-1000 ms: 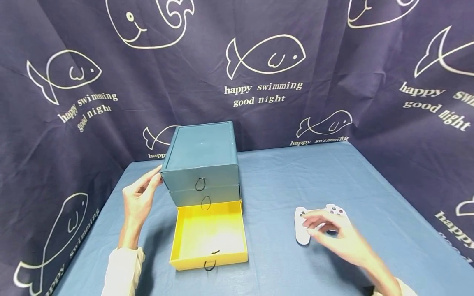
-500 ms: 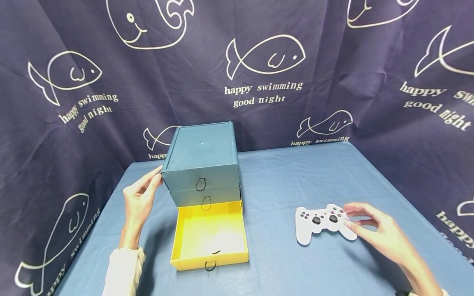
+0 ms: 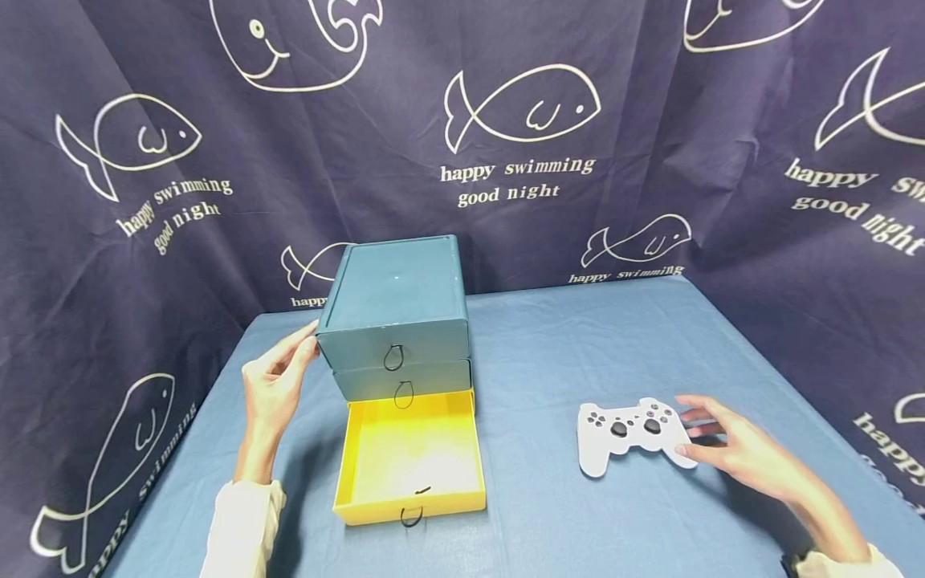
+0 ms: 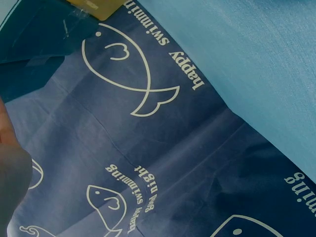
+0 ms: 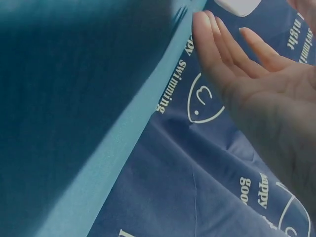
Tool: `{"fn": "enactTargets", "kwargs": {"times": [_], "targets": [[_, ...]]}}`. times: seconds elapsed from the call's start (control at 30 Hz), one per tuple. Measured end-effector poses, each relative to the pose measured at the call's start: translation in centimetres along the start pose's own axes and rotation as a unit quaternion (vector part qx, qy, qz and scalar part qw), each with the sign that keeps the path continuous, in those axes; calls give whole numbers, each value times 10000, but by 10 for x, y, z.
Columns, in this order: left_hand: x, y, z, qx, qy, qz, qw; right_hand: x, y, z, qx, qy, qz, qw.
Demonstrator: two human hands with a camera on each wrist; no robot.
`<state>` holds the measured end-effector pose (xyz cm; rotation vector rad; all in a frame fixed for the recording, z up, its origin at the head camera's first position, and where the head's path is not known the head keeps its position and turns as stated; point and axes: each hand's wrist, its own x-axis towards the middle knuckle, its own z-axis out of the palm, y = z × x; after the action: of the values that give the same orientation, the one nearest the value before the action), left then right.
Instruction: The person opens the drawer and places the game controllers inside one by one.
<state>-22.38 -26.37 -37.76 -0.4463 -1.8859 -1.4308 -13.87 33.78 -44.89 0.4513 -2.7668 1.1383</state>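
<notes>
A white game controller point(image 3: 629, 429) with two black thumbsticks lies on the blue cloth, right of centre in the head view. My right hand point(image 3: 751, 457) is at its right grip, fingers extended and thumb by the handle; whether they touch is unclear. A corner of the controller point(image 5: 242, 4) shows beyond the fingertips in the right wrist view. My left hand point(image 3: 273, 385) rests its fingertips against the left front edge of a teal drawer unit point(image 3: 393, 285). Below its two teal fronts, a yellow drawer point(image 3: 412, 507) is pulled out, with a small black piece inside.
Black loops point(image 3: 393, 357) serve as handles on the drawer fronts. Dark blue fabric point(image 3: 520, 233) printed with fish and lettering hangs behind and at both sides. Blue cloth point(image 3: 535, 385) covers the table between the drawer unit and the controller.
My right hand has moved right, from over the controller to beside its right grip, leaving its face uncovered. The left hand, drawer unit and controller stay in place.
</notes>
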Motion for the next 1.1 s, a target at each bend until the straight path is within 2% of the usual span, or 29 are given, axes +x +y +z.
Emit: {"fn": "enactTargets", "kwargs": {"times": [0.17, 0.4, 0.57, 0.73, 1.1], "targets": [[1, 0, 0, 45, -41, 15, 10000, 6, 1, 1, 134, -412, 103, 9990], [1, 0, 1, 43, 8, 96, 9999, 12, 7, 1, 681, -590, -299, 9955], [0, -1, 1, 78, 40, 85, 9999, 15, 11, 3, 970, -651, -427, 9922], [0, -1, 0, 69, 32, 75, 9999, 17, 14, 5, 902, -630, -495, 9927], [0, 0, 0, 98, 30, 70, 9999, 18, 16, 6, 954, -599, -272, 9933]]}}
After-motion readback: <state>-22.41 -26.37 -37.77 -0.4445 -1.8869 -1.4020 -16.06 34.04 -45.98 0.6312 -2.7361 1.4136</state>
